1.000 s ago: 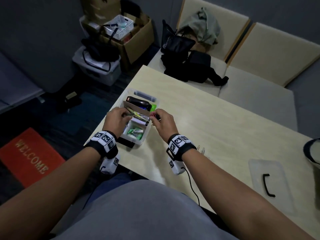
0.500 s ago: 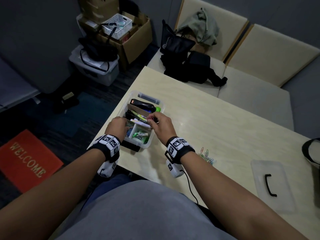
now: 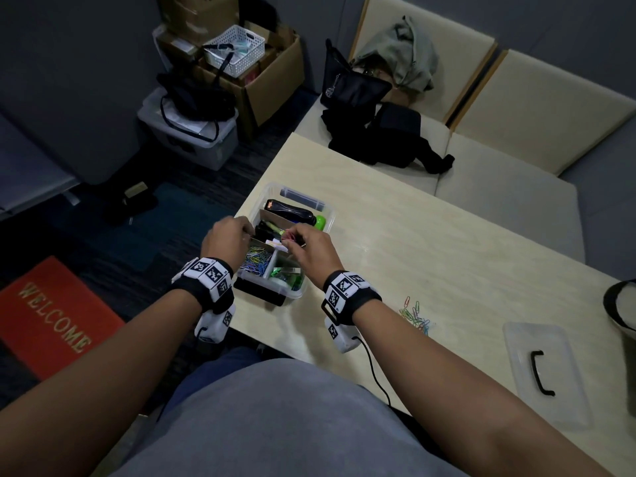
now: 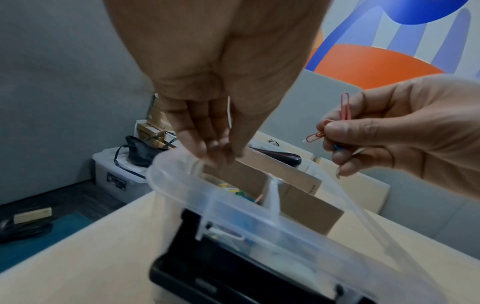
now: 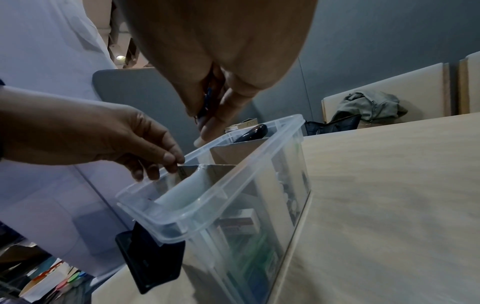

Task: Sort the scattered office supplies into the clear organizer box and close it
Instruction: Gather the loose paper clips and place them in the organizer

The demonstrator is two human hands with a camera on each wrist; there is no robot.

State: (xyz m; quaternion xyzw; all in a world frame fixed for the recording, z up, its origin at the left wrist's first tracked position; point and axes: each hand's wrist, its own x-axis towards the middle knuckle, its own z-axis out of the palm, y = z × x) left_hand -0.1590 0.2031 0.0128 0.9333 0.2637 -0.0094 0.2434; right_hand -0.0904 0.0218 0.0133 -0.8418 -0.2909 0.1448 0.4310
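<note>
The clear box (image 3: 327, 215) stands open near the desk (image 3: 447, 256) corner. The left hand (image 3: 225, 241) touches its left rim with relaxed fingers and holds nothing. The right hand (image 3: 309, 249) pinches a few clips (image 4: 335, 121) above the box. More clips lie in a pile (image 3: 416, 316) on the desk. The lid (image 3: 537, 370) lies well apart at the right.

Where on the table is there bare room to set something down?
Bare wood lies beyond the organizer box toward the bench, and between the box and the loose paper clips. A patch separates those clips from the lid. It is crowded over the box, where the left hand and right hand work.
</note>
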